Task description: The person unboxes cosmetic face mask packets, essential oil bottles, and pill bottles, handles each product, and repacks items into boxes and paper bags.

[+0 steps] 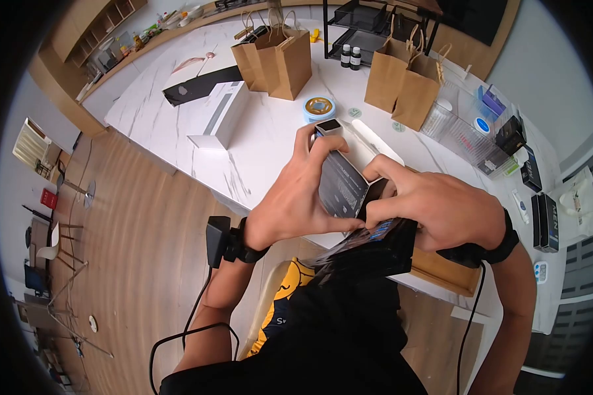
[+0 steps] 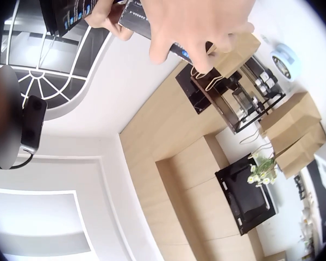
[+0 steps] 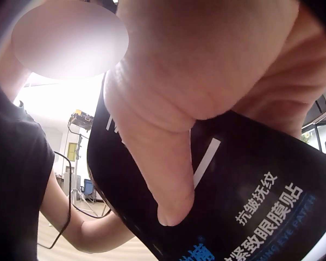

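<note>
My left hand (image 1: 286,191) grips a small dark carton (image 1: 341,184) with fine pale print, fingers over its far end and thumb along its near edge. At the carton's right end, my right hand (image 1: 441,207) holds glossy black eye patch sachets (image 1: 392,253), which hang below the fingers. In the right wrist view the thumb presses flat on a black sachet (image 3: 261,163) printed with white characters and blue "EYE PATCH" lettering. The left wrist view shows the carton (image 2: 135,19) between both hands. My right fingertips are right at the carton's end, partly hidden by it.
Brown paper bags (image 1: 273,62) and a white box (image 1: 221,115) stand farther back on the marble table (image 1: 145,122). A round blue-rimmed tin (image 1: 319,107) sits beyond the carton. Clear organisers (image 1: 464,131) with small boxes line the right, and a wooden tray (image 1: 445,271) lies near the front edge.
</note>
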Demonstrator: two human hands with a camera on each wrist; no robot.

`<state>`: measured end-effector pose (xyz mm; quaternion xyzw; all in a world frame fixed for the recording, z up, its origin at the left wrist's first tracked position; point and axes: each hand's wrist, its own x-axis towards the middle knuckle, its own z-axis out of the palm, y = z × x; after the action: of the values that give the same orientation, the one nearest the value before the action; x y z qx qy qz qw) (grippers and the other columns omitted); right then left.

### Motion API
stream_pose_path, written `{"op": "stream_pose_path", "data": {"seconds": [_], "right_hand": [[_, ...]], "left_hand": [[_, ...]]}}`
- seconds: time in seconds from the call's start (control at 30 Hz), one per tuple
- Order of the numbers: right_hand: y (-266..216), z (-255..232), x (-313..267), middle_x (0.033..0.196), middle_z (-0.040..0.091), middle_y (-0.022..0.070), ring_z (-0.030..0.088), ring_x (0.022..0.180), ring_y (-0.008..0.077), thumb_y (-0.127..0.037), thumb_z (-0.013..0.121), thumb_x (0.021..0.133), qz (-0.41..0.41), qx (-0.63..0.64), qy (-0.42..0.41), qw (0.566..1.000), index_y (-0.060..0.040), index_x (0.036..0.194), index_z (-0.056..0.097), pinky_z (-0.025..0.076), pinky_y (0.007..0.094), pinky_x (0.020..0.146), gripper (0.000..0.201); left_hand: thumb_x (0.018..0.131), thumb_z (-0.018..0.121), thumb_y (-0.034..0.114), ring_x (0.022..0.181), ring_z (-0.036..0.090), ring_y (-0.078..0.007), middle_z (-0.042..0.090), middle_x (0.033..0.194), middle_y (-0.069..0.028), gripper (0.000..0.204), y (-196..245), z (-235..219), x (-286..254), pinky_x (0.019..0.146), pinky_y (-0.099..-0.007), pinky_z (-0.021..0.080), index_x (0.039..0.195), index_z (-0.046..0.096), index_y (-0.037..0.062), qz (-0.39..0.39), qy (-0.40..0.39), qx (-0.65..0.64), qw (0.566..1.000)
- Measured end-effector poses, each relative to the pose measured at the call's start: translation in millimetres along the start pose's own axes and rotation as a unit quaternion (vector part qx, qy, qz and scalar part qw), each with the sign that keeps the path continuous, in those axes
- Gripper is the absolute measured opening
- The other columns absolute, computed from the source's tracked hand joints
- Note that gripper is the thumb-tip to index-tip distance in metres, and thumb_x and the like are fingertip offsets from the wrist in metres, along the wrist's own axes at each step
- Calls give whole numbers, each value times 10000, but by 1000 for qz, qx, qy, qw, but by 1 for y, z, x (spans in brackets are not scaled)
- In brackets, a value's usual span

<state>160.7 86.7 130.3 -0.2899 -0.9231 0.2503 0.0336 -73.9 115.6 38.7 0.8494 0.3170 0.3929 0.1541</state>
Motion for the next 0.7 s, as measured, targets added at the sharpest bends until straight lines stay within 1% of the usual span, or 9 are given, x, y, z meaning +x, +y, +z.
{"op": "stream_pose_path", "data": {"seconds": [0.07, 0.13, 0.23, 0.33, 0.4, 0.47, 0.57, 0.63, 0.7], "right_hand": [[4, 5, 0, 1215, 467, 108, 655, 1001, 270, 69, 711, 624, -5, 7, 9, 1000, -113, 989, 670, 535, 390, 791, 410], [5, 9, -2, 1220, 468, 107, 653, 1006, 268, 76, 706, 618, -10, 15, 16, 1000, -114, 988, 672, 535, 391, 788, 418], [4, 11, -5, 1251, 482, 118, 652, 869, 342, 48, 685, 706, -51, -5, 22, 998, -113, 1078, 640, 522, 431, 715, 408], [3, 12, -9, 1256, 483, 118, 657, 876, 333, 61, 686, 688, -19, -44, 18, 999, -124, 1099, 646, 531, 423, 725, 452], [2, 14, -14, 1245, 474, 99, 653, 1011, 256, 64, 722, 617, 37, -35, 13, 999, -120, 1003, 685, 536, 370, 787, 429], [5, 20, -20, 1258, 475, 100, 654, 1001, 257, 52, 724, 636, 21, -24, 43, 999, -119, 1007, 683, 534, 365, 787, 410], [8, 26, -27, 1266, 481, 103, 658, 976, 258, 29, 725, 677, 4, -2, 75, 997, -112, 1012, 679, 530, 357, 788, 366], [8, 25, -29, 1261, 485, 105, 660, 961, 259, 17, 724, 698, 8, 13, 78, 997, -108, 1013, 675, 528, 354, 788, 342], [4, 19, -29, 1215, 494, 99, 665, 929, 256, 11, 718, 719, 16, 22, 28, 999, -102, 1007, 669, 525, 359, 772, 314]], "left_hand": [[533, 925, 277, 1197, 437, -445, 372, 1296, -263, 945, 1, 5, -3, 968, -482, 452, 1292, 407, 55, -26, -15, -59, 998], [552, 914, 265, 1200, 414, -438, 389, 1256, -251, 942, 3, 9, -6, 953, -472, 449, 1294, 382, 35, -37, 22, -96, 994], [564, 903, 251, 1183, 428, -425, 403, 1222, -244, 931, 12, 12, -6, 955, -457, 451, 1300, 381, 22, -37, 33, -20, 999], [569, 898, 239, 1180, 430, -423, 403, 1228, -249, 948, 12, 23, -8, 967, -450, 448, 1322, 372, 5, -61, 71, -18, 995], [565, 898, 237, 1181, 429, -421, 404, 1239, -252, 966, 15, 27, -9, 975, -451, 445, 1334, 366, -7, -62, 93, -21, 994], [560, 897, 235, 1181, 428, -418, 405, 1249, -256, 984, 17, 30, -10, 984, -453, 443, 1345, 361, -19, -68, 113, -26, 991], [545, 907, 224, 1188, 436, -442, 402, 1290, -271, 1037, 19, 33, -12, 988, -453, 438, 1391, 348, 11, -65, 125, -27, 990], [507, 969, 277, 1144, 510, -401, 410, 1320, -222, 1106, 24, 35, -15, 964, -458, 471, 1401, 359, 45, -34, 134, 78, 987], [501, 963, 250, 1169, 499, -426, 401, 1347, -238, 1093, 24, 38, -16, 953, -472, 482, 1405, 375, 73, 13, 141, 122, 982]]}}
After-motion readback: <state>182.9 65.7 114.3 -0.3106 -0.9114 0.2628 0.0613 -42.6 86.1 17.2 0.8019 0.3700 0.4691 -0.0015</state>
